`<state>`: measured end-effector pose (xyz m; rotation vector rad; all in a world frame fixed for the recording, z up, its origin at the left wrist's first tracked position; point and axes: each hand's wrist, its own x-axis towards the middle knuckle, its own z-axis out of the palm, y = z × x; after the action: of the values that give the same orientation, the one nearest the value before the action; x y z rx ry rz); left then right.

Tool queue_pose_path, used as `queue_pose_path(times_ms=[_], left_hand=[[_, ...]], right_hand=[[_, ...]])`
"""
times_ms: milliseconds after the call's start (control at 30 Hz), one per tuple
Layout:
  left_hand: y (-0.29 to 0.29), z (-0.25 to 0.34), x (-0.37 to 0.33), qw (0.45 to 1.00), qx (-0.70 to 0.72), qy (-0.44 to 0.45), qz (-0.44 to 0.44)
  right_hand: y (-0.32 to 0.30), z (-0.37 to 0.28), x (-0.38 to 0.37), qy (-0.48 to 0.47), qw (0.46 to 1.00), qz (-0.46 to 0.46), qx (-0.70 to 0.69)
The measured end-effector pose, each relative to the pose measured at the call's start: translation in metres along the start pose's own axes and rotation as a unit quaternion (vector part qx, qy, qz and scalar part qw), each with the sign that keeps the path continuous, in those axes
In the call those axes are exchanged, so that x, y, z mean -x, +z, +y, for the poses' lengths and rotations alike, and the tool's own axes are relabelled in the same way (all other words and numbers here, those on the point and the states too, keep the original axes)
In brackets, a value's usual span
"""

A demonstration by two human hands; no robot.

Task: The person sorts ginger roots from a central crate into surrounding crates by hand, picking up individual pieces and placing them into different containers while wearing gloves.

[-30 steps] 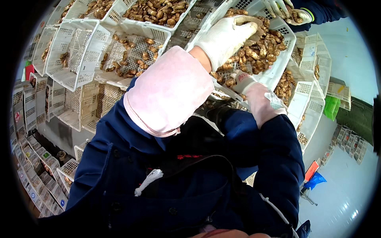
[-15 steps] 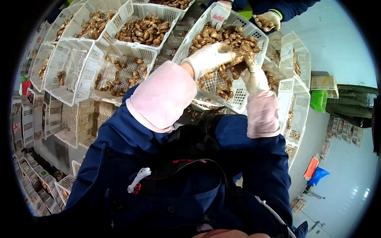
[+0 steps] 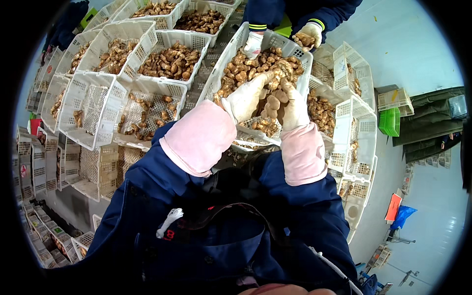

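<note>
Over a white perforated crate [image 3: 210,87] of brown mushrooms [image 3: 246,71], both my hands, in white gloves with pink cuffs, close in on a cluster of mushrooms [image 3: 270,107]. My left hand [image 3: 246,100] grips it from the left, fingers pointing to the far side. My right hand [image 3: 295,108] wraps its right side, thumb and fingers curled inward. Pale caps and stems show between my palms, with more mushrooms rising at the fingertips. Some of the cluster is hidden by the gloves. The white crate floor shows through near my wrists.
Across the crate, a co-worker's gloved hand [image 3: 253,45] rests at its rim; the other gloved hand [image 3: 309,35] holds mushrooms. Crates of mushrooms [image 3: 172,61] stand at left, a sparsely filled crate [image 3: 147,115] nearer. More crates [image 3: 322,110] line the right, beyond them a green basket [image 3: 389,122].
My hands have drawn nearer to me and turned around the cluster, showing pale caps between them. The view has shifted, and the co-worker's sleeves show more fully.
</note>
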<state>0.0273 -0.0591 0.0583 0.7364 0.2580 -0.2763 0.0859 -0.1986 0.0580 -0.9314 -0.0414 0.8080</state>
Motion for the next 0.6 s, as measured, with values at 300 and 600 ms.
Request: queue_pose_path(times_ms=[300,600], left_hand=[[-0.004,-0.004,-0.007,0.996,-0.092,0.005,0.016],[-0.009,-0.011,-0.01,0.998,-0.068,-0.004,-0.014]], right_hand=[[-0.003,0.0,-0.005,-0.039,0.995,0.08,0.033],[0.002,0.001,0.0,-0.026,0.992,0.075,0.094]])
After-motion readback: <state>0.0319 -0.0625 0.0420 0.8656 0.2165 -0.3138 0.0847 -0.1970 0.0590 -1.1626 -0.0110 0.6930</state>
